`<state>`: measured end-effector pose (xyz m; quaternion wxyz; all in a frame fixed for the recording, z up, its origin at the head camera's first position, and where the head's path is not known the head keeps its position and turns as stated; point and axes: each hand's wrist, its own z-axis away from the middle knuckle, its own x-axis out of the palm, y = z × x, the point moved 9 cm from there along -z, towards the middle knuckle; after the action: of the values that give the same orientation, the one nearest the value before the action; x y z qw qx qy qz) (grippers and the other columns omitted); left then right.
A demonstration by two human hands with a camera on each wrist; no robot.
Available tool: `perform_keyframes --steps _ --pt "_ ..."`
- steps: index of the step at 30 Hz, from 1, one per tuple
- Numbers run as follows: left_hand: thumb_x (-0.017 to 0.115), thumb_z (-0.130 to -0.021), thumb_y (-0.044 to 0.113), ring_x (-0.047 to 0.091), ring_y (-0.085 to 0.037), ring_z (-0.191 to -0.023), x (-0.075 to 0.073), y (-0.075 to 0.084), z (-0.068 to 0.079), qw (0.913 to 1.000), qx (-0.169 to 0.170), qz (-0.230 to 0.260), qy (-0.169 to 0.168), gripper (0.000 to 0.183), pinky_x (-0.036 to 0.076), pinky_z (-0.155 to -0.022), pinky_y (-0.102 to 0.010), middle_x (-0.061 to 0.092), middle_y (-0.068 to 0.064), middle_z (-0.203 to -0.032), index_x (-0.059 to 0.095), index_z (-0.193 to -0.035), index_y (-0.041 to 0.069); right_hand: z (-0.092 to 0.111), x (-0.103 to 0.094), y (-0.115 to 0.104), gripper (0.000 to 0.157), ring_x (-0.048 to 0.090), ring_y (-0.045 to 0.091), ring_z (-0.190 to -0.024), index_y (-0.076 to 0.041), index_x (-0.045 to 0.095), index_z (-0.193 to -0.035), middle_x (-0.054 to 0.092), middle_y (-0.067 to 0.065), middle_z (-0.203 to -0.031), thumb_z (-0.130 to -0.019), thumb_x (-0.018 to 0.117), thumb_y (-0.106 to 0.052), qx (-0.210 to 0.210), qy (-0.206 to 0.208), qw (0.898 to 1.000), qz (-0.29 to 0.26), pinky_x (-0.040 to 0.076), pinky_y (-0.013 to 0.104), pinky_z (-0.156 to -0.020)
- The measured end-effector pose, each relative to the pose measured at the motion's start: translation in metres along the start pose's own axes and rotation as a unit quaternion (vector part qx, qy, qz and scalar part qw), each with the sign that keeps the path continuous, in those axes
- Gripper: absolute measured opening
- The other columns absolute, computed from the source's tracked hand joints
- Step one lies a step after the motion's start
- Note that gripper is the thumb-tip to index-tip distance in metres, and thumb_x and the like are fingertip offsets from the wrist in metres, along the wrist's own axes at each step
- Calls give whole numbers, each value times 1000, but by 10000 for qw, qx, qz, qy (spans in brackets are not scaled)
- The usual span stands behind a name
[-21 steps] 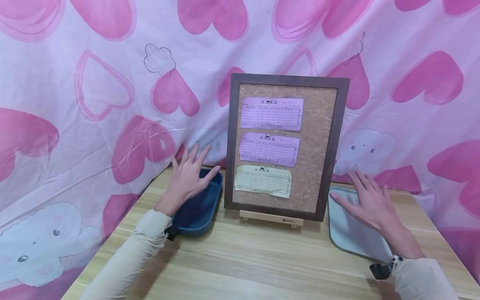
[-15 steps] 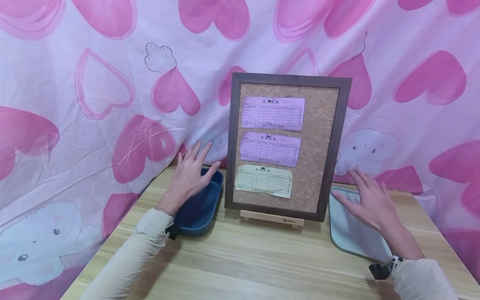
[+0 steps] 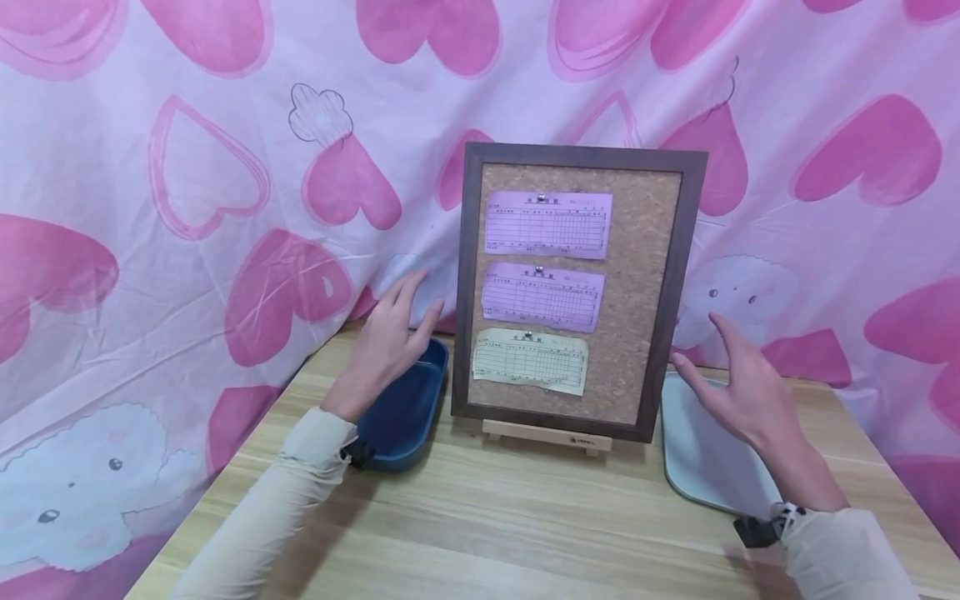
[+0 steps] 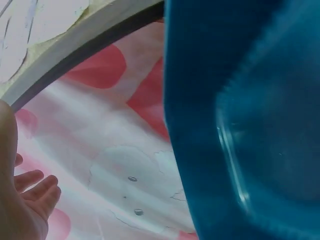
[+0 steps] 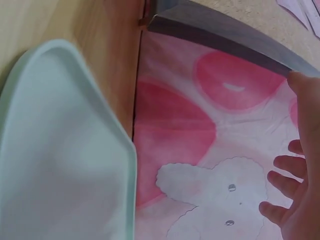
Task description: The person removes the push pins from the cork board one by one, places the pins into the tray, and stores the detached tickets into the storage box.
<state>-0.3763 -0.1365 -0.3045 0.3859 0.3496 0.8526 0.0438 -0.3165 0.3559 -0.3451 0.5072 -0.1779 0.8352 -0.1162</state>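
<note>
A dark-framed cork board (image 3: 637, 292) leans upright on a small wooden easel (image 3: 547, 435). Pinned down its left side are two purple paper slips, an upper one (image 3: 547, 225) and a lower one (image 3: 542, 298), with a pale green slip (image 3: 529, 362) below. My left hand (image 3: 384, 346), fingers relaxed and holding nothing, hovers over the deep blue tray (image 3: 412, 442) left of the board. On the other side my right hand (image 3: 757, 396) hovers over a pale green shallow tray (image 3: 705, 475), thumb and index finger spread apart. Both wrist views show the hands beside the board's frame with nothing held.
The wooden table (image 3: 480, 517) carries the easel and both trays. Behind it hangs a pink heart-patterned cloth (image 3: 360, 50), close to the table's back edge. A black wrist camera (image 3: 757, 531) sits on the right wrist.
Both hands have turned inward toward the board, their spread fingers drawing together. The left hand has shifted slightly right. The slips and trays stay in place.
</note>
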Motion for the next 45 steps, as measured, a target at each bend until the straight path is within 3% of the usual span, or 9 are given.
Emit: perform_keyframes --steps 6,11,15,23,30,40,45 --pt "60 -110 43 64 -32 -137 -4 11 -10 9991 150 359 170 60 53 -115 -50 60 -14 -157 50 -160 11 -2 -14 -10 85 51 61 -137 -26 29 -172 47 28 -165 -102 67 -54 119 416 9989 -206 40 85 -98" --pt "62 -109 36 69 -32 -123 -11 22 -18 9969 326 579 431 55 58 -108 -48 66 -17 -144 53 -156 9 -6 -25 -26 81 55 58 -136 -33 34 -170 51 23 -164 -100 70 -50 -47 830 9958 -372 44 82 -91" --pt "63 -109 32 71 -33 -120 -15 30 -25 9941 457 733 659 51 58 -107 -47 69 -18 -139 56 -153 6 -12 -31 -42 80 51 50 -146 -34 36 -169 49 13 -168 -99 73 -45 -304 1097 9917 -590 42 83 -100" --pt "63 -109 31 72 -32 -122 -18 40 -35 9923 519 792 797 50 59 -107 -46 68 -18 -141 57 -151 5 -22 -43 -74 78 44 41 -154 -16 48 -163 47 12 -169 -94 78 -32 -1179 1873 9712 -888 41 70 -117" --pt "61 -109 32 71 -30 -120 -19 45 -41 9913 481 796 936 49 58 -107 -44 71 -17 -136 58 -152 9 -32 -44 -101 79 39 39 -159 -14 48 -163 44 11 -172 -91 80 -25 -1576 1968 9630 -948 28 60 -132" --pt "64 -107 28 59 -27 -142 -20 57 -52 9870 656 848 1200 48 49 -121 -42 63 -14 -150 60 -148 4 -44 -40 -138 70 44 40 -156 -9 54 -157 50 15 -166 -92 80 -14 -1934 2101 9506 -1220 32 53 -131" --pt "65 -106 25 59 -27 -142 -23 65 -57 9837 782 821 1394 46 47 -122 -41 64 -14 -149 61 -147 5 -49 -40 -154 69 43 38 -158 -9 55 -157 50 14 -168 -92 79 -8 -2144 2105 9443 -1342 32 50 -133"
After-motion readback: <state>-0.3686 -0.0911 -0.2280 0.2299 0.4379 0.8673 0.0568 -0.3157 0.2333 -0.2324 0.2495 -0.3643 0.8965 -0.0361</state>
